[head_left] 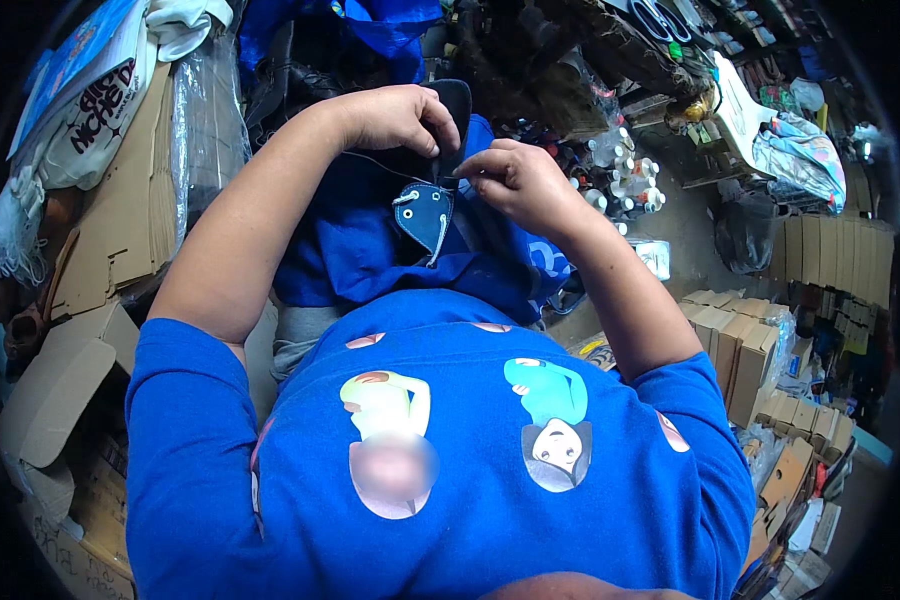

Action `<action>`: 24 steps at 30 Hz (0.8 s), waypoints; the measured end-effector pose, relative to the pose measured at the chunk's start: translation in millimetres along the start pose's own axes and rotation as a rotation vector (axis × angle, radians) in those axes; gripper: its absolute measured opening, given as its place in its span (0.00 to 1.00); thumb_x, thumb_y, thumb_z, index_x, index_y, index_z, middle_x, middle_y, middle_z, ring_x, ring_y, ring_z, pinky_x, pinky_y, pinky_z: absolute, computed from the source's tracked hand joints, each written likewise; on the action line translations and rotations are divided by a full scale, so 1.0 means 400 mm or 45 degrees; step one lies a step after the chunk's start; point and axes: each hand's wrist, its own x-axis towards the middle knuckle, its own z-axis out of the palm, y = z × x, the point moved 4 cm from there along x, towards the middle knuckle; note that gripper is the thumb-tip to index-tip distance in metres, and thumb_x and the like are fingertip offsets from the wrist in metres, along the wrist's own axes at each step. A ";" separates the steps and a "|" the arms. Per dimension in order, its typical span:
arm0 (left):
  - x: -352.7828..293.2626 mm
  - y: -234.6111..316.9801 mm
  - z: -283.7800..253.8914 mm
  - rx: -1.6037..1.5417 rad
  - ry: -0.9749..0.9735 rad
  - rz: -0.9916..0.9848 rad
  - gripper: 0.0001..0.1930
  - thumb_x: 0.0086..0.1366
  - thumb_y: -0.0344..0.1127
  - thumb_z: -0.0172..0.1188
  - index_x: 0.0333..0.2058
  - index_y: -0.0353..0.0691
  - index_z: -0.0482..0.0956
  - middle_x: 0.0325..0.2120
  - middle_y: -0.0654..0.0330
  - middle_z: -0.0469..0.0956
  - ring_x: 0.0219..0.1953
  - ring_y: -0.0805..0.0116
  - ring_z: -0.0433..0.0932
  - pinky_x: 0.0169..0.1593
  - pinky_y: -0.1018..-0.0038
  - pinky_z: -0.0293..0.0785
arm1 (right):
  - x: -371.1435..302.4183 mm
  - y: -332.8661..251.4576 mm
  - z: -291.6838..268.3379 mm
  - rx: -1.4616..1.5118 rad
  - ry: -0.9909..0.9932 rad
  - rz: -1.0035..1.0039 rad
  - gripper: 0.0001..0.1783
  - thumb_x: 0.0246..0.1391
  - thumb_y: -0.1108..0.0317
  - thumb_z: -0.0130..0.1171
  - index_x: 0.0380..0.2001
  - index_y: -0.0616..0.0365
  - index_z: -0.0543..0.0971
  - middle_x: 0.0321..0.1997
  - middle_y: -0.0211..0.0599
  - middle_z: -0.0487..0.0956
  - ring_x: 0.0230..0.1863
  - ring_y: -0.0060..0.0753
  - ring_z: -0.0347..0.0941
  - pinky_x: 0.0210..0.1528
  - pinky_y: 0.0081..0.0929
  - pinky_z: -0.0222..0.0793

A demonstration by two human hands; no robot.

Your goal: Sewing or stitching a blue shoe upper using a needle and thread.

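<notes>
Fine thread, pinched fingers, crowded lap

My left hand (402, 120) is curled, fingertips drawn in against a dark, stiff-looking piece (456, 100) that rises over my lap. My right hand (525, 185) is just beside it, thumb and forefinger closed in a pinch; I cannot tell whether a needle or only thread sits between them. Right below my fingertips, on the blue cloth (335, 245) over my legs, lies a navy panel (425, 222) with eyelets and a white lace (440, 243). Whether it is joined to the dark piece I can't make out.

A thin thread (385, 163) runs under my left hand, and I see that as the weak point: with the panel and lace so close, it could snag on an eyelet or tangle with the lace. A sharp tug might snap it. The soft cloth gives poor support, so the piece could tip if my left fingers slacken.

Around me it's tight. Flattened cardboard (130, 215) crowds my left elbow, and stacked boxes (735, 345) stand on my right. White-capped bottles (635, 180) cluster beyond my right hand; a wide pull that way could knock them. Ahead, a blue plastic bag (395, 35) bunches up, limiting reach.
</notes>
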 end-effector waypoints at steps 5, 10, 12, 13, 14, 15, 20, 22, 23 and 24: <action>-0.001 -0.003 0.003 -0.020 -0.017 -0.002 0.12 0.52 0.30 0.63 0.38 0.43 0.83 0.32 0.61 0.71 0.42 0.64 0.71 0.50 0.71 0.66 | 0.023 -0.001 -0.008 -0.036 -0.135 0.010 0.12 0.47 0.74 0.58 0.37 0.54 0.82 0.35 0.41 0.76 0.37 0.38 0.76 0.41 0.29 0.71; -0.005 -0.007 0.001 -0.032 -0.053 -0.005 0.17 0.49 0.33 0.68 0.40 0.43 0.81 0.35 0.60 0.70 0.42 0.63 0.71 0.50 0.70 0.67 | 0.031 0.012 0.005 -0.094 -0.135 -0.129 0.13 0.48 0.74 0.59 0.39 0.52 0.83 0.33 0.36 0.74 0.37 0.32 0.74 0.42 0.26 0.69; -0.010 0.004 -0.001 0.065 -0.044 0.011 0.19 0.47 0.33 0.69 0.41 0.43 0.81 0.36 0.59 0.69 0.43 0.62 0.71 0.50 0.70 0.67 | 0.022 0.045 0.005 0.246 -0.161 0.050 0.13 0.50 0.74 0.60 0.40 0.50 0.83 0.33 0.33 0.73 0.38 0.29 0.72 0.42 0.25 0.68; -0.010 0.011 -0.002 0.164 -0.036 0.027 0.21 0.45 0.33 0.71 0.41 0.43 0.80 0.37 0.58 0.69 0.43 0.61 0.71 0.50 0.70 0.67 | 0.021 0.071 0.016 0.338 -0.195 0.114 0.13 0.51 0.73 0.61 0.40 0.48 0.84 0.32 0.30 0.72 0.37 0.27 0.71 0.42 0.23 0.67; -0.006 0.011 0.001 0.163 -0.036 0.028 0.21 0.45 0.33 0.71 0.41 0.43 0.80 0.37 0.58 0.69 0.43 0.61 0.71 0.50 0.70 0.67 | 0.019 0.079 0.022 0.337 -0.195 0.115 0.13 0.51 0.73 0.61 0.40 0.48 0.84 0.32 0.30 0.72 0.37 0.27 0.71 0.42 0.23 0.67; -0.004 0.008 0.004 0.163 -0.012 0.009 0.22 0.44 0.32 0.71 0.42 0.42 0.80 0.37 0.58 0.69 0.44 0.60 0.71 0.50 0.70 0.67 | 0.019 0.083 0.026 0.390 -0.179 0.113 0.13 0.50 0.73 0.61 0.40 0.48 0.84 0.32 0.30 0.72 0.37 0.27 0.71 0.42 0.23 0.67; -0.005 -0.008 0.012 0.161 0.060 -0.027 0.24 0.42 0.32 0.72 0.42 0.41 0.80 0.38 0.56 0.69 0.45 0.58 0.71 0.50 0.69 0.67 | 0.022 0.057 0.038 0.284 -0.076 0.028 0.13 0.48 0.74 0.63 0.38 0.47 0.84 0.30 0.30 0.72 0.34 0.27 0.70 0.40 0.23 0.67; -0.012 -0.011 0.008 0.165 0.070 -0.073 0.24 0.43 0.31 0.72 0.43 0.41 0.79 0.39 0.56 0.70 0.45 0.57 0.71 0.50 0.69 0.68 | 0.022 0.038 0.034 0.122 0.013 -0.098 0.13 0.47 0.75 0.63 0.37 0.47 0.84 0.28 0.31 0.72 0.34 0.29 0.71 0.38 0.24 0.67; -0.011 -0.012 0.007 0.165 0.073 -0.074 0.24 0.43 0.31 0.72 0.43 0.41 0.79 0.39 0.56 0.70 0.45 0.57 0.71 0.50 0.69 0.68 | 0.023 0.030 0.017 0.008 0.088 -0.218 0.09 0.46 0.71 0.63 0.33 0.46 0.84 0.27 0.36 0.73 0.32 0.39 0.72 0.35 0.32 0.69; -0.010 -0.012 0.010 0.165 0.084 -0.044 0.24 0.43 0.31 0.72 0.43 0.41 0.79 0.40 0.56 0.70 0.46 0.57 0.71 0.50 0.68 0.68 | 0.035 0.019 0.005 -0.192 0.117 -0.387 0.09 0.45 0.70 0.62 0.32 0.44 0.84 0.27 0.35 0.74 0.31 0.40 0.72 0.33 0.34 0.68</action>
